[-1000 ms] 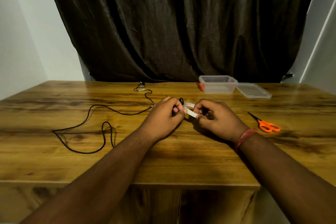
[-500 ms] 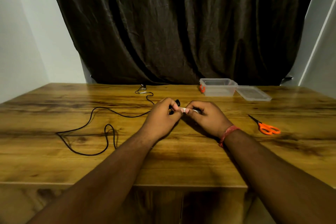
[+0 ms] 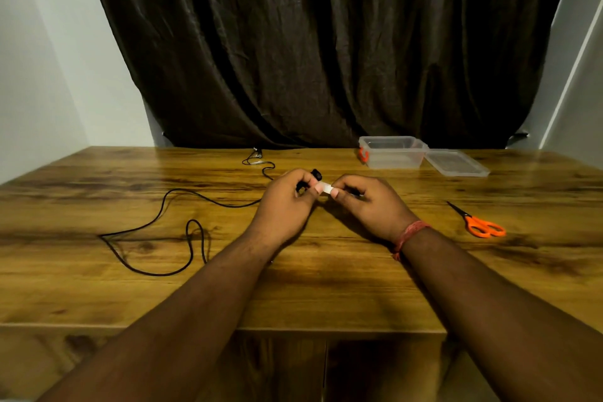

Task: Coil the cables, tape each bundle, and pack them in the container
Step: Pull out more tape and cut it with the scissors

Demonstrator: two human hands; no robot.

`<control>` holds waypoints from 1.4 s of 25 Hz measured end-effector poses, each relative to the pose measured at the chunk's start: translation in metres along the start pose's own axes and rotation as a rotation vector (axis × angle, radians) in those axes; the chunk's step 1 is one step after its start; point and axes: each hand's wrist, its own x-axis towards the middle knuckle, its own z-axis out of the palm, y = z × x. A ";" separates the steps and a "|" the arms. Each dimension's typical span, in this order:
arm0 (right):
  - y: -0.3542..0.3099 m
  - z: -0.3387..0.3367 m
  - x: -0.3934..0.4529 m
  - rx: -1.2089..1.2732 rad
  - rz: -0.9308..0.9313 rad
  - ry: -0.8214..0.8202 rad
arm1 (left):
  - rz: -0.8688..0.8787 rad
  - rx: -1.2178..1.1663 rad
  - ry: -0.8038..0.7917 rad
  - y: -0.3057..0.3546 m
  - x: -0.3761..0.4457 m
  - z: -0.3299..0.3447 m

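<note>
Both hands meet mid-table, pinching a short white tape strip between them — its long axis running left to right. The left hand also curls around a black cable bundle; the right hand pinches the strip's right end. The loose cable trails left. The container sits far right. Since a second ago, the hands have closed together and the strip looks shorter.

Dim, warm light falls from above and ahead of the wooden table, leaving a soft sheen on its far half. Forearm shadows darken the table's near edge. Wide-angle distortion bows the table's sides; fine detail is soft throughout.
</note>
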 end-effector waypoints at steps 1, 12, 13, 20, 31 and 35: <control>0.000 0.000 0.000 0.018 0.016 -0.005 | -0.018 -0.020 0.030 0.000 0.000 -0.002; 0.008 -0.006 0.001 0.136 0.118 -0.059 | -0.213 -0.356 -0.053 -0.008 0.007 -0.010; 0.008 -0.007 0.000 0.146 0.128 -0.052 | -0.216 -0.375 -0.073 -0.010 0.008 -0.010; 0.006 -0.011 0.000 0.143 0.188 -0.052 | -0.257 -0.538 -0.137 -0.010 0.009 -0.011; 0.011 -0.009 0.003 -0.005 0.208 0.028 | -0.299 -0.575 -0.107 -0.001 0.003 -0.013; 0.013 -0.009 0.003 -0.162 0.121 0.118 | -0.346 -0.641 -0.127 -0.001 0.004 -0.010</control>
